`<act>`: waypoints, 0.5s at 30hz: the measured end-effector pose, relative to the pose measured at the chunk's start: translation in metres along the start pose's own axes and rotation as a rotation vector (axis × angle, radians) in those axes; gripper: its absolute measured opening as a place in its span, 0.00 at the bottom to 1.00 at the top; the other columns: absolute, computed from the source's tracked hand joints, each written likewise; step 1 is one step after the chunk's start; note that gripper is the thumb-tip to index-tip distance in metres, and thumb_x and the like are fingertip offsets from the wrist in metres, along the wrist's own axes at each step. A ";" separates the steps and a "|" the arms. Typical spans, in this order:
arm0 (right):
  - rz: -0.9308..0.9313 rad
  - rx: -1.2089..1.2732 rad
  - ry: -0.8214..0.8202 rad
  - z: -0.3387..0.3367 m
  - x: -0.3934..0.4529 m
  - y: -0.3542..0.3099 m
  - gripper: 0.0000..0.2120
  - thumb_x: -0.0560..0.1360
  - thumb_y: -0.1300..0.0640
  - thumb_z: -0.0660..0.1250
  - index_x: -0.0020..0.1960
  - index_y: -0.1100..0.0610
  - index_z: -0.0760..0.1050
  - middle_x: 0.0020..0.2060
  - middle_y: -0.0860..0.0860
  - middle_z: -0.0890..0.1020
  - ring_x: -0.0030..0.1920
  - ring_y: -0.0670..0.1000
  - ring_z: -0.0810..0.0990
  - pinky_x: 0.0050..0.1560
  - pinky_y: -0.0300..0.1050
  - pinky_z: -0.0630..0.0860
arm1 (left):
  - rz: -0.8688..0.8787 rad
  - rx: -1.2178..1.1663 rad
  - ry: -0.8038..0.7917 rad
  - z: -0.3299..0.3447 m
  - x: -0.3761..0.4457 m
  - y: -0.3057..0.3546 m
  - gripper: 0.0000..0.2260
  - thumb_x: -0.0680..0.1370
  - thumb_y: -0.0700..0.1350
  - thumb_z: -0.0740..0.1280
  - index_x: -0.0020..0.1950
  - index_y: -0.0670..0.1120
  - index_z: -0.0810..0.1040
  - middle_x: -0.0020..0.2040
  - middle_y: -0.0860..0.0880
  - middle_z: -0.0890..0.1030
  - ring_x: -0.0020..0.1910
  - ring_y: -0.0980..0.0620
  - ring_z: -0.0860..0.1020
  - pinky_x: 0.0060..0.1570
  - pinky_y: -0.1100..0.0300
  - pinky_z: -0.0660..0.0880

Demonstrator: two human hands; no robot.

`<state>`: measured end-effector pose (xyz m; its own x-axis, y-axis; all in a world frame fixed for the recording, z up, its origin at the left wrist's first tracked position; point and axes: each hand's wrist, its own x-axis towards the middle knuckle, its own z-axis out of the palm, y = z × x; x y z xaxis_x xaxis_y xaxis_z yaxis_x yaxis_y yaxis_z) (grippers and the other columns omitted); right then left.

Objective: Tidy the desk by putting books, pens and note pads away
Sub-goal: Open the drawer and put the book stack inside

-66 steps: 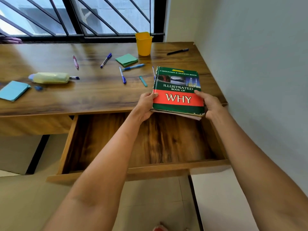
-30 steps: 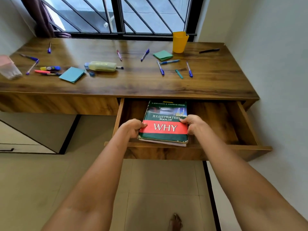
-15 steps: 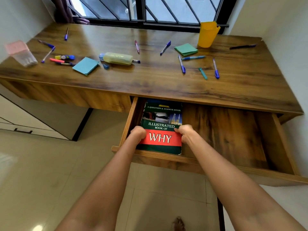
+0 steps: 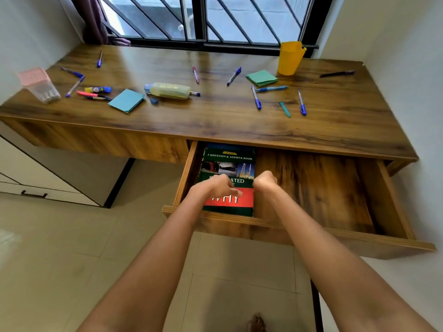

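The book (image 4: 229, 164) lies flat in the open drawer (image 4: 311, 233), in its left end, with its left edge close along the drawer's left wall and its near edge at the front rail. The left hand (image 4: 219, 188) hovers over the cover, fingers loosely spread, gripping nothing. The right hand (image 4: 265, 180) is curled at the book's right edge; contact cannot be told. Right of the book the drawer floor is bare wood

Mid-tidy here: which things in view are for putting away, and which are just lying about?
For the job: book in the open drawer; pens; teal pad; green pad; yellow cup.

Just lying about: yellow case; pink-lidded box; curtain.
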<state>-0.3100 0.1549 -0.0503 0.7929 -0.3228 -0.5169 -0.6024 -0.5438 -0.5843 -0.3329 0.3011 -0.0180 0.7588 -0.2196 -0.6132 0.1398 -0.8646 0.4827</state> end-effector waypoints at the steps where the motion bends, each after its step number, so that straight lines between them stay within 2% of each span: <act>1: -0.019 -0.041 -0.003 -0.011 -0.004 0.000 0.13 0.75 0.62 0.68 0.58 0.66 0.77 0.58 0.59 0.80 0.56 0.58 0.80 0.47 0.45 0.77 | 0.077 -0.033 -0.092 0.001 -0.008 0.005 0.20 0.73 0.57 0.70 0.59 0.46 0.81 0.56 0.49 0.82 0.55 0.50 0.79 0.55 0.55 0.75; 3: -0.026 -0.118 -0.127 -0.034 -0.016 -0.001 0.11 0.76 0.63 0.67 0.57 0.64 0.79 0.56 0.56 0.82 0.53 0.52 0.82 0.40 0.41 0.78 | 0.152 0.019 -0.249 0.006 -0.022 0.015 0.18 0.69 0.54 0.75 0.57 0.49 0.83 0.53 0.54 0.82 0.53 0.54 0.78 0.56 0.54 0.76; 4: -0.037 -0.177 -0.216 -0.047 -0.025 -0.002 0.09 0.76 0.65 0.66 0.55 0.63 0.80 0.53 0.54 0.83 0.49 0.49 0.82 0.37 0.38 0.77 | 0.171 0.112 -0.280 0.011 -0.026 0.020 0.20 0.68 0.53 0.77 0.58 0.49 0.82 0.52 0.55 0.80 0.52 0.54 0.77 0.57 0.54 0.75; 6: -0.098 -0.266 -0.324 -0.070 -0.047 0.002 0.09 0.74 0.68 0.67 0.51 0.60 0.81 0.44 0.52 0.83 0.38 0.46 0.79 0.33 0.37 0.74 | 0.217 0.308 -0.221 0.023 -0.029 0.026 0.23 0.66 0.50 0.79 0.59 0.48 0.81 0.49 0.54 0.78 0.49 0.53 0.76 0.55 0.56 0.75; 7: -0.128 -0.303 -0.368 -0.079 -0.058 0.004 0.09 0.73 0.68 0.68 0.51 0.59 0.82 0.43 0.52 0.83 0.37 0.46 0.78 0.34 0.37 0.74 | 0.242 0.355 -0.157 0.028 -0.029 0.027 0.22 0.65 0.47 0.79 0.58 0.47 0.81 0.49 0.52 0.79 0.49 0.52 0.77 0.54 0.56 0.75; 8: -0.159 -0.344 -0.410 -0.086 -0.066 0.009 0.10 0.72 0.66 0.70 0.52 0.57 0.82 0.45 0.51 0.83 0.38 0.46 0.78 0.37 0.39 0.76 | 0.258 0.371 -0.095 0.033 -0.029 0.028 0.20 0.65 0.44 0.79 0.56 0.47 0.82 0.49 0.50 0.81 0.50 0.50 0.79 0.53 0.56 0.76; 10: -0.187 -0.448 -0.502 -0.092 -0.078 0.019 0.17 0.69 0.62 0.75 0.56 0.55 0.80 0.51 0.51 0.83 0.48 0.48 0.80 0.51 0.46 0.79 | 0.267 0.416 0.013 0.038 -0.031 0.028 0.17 0.64 0.42 0.79 0.52 0.47 0.83 0.48 0.50 0.83 0.49 0.49 0.81 0.50 0.55 0.78; 12: -0.184 -0.563 -0.529 -0.090 -0.082 0.033 0.24 0.66 0.59 0.78 0.60 0.55 0.77 0.56 0.51 0.80 0.57 0.52 0.78 0.61 0.52 0.75 | 0.276 0.467 0.104 0.040 -0.034 0.028 0.18 0.64 0.44 0.80 0.51 0.49 0.82 0.48 0.51 0.83 0.49 0.50 0.81 0.48 0.55 0.78; 14: -0.239 -0.637 -0.445 -0.082 -0.083 0.049 0.24 0.64 0.60 0.79 0.58 0.57 0.77 0.55 0.53 0.80 0.56 0.53 0.78 0.61 0.51 0.76 | 0.292 0.506 0.201 0.042 -0.035 0.029 0.24 0.63 0.47 0.80 0.57 0.50 0.78 0.52 0.51 0.82 0.54 0.49 0.79 0.51 0.53 0.76; 15: -0.277 -0.633 -0.358 -0.077 -0.082 0.057 0.21 0.64 0.61 0.79 0.55 0.59 0.78 0.52 0.54 0.81 0.54 0.53 0.79 0.58 0.50 0.77 | 0.301 0.543 0.251 0.043 -0.034 0.028 0.30 0.63 0.48 0.80 0.62 0.50 0.75 0.56 0.50 0.80 0.59 0.48 0.76 0.55 0.52 0.74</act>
<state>-0.4023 0.0908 0.0073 0.7639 0.1007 -0.6374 -0.1336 -0.9416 -0.3089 -0.3822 0.2654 -0.0107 0.8488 -0.4319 -0.3050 -0.3915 -0.9011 0.1863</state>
